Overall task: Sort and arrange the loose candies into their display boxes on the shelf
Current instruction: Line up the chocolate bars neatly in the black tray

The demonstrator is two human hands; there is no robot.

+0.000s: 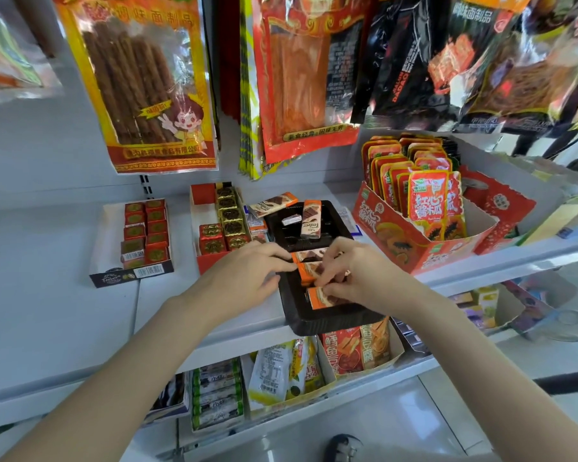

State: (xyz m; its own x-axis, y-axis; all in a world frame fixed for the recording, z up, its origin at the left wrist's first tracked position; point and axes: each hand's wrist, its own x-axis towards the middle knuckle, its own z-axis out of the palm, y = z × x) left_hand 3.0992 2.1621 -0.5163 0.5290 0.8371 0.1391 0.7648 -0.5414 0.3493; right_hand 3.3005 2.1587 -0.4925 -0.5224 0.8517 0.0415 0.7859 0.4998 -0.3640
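A black display tray (pixel 331 320) sits on the white shelf, jutting over its front edge. Three orange-wrapped chocolate candies (pixel 309 273) lie in a row at the tray's near end. My left hand (pixel 247 273) touches the left ends of these candies with its fingertips. My right hand (pixel 357 275) pinches the nearest candy (pixel 317 299), fingers curled over the row. Farther back in the tray an orange candy (pixel 311 219) stands on end beside a small silver one (pixel 290 220). Another orange candy (pixel 273 203) lies loose behind the tray.
A red box of gold and red square candies (pixel 226 225) stands left of the tray. Farther left is a dark box of red squares (pixel 144 228). A large red carton of snack packets (pixel 414 208) stands to the right. Snack bags (pixel 141 81) hang above.
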